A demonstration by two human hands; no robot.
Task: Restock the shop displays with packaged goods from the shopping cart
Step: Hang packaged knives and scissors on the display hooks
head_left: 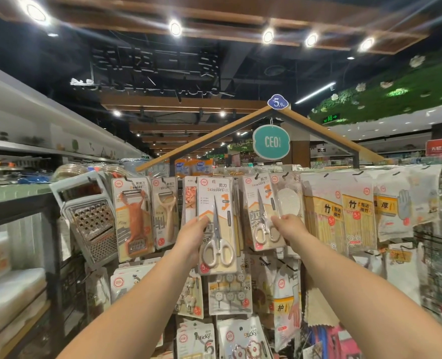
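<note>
A shop worker is restocking a hanging display of kitchen goods under a peaked wooden frame. The left hand [192, 230] is pinching the left edge of a carded scissors pack [216, 226], its grip closed on the card so the hang hole at the top is riding level with the peg row above. To the right of that grip, the right hand [288, 225] is touching a second scissors pack [262, 213] already on its peg, fingers curled against the lower edge, apparently steadying it to keep the slot clear; whether that grip is actually clamping the card cannot be told. Peelers [164, 211] are hanging just left of the held pack. The shopping cart is out of view.
</note>
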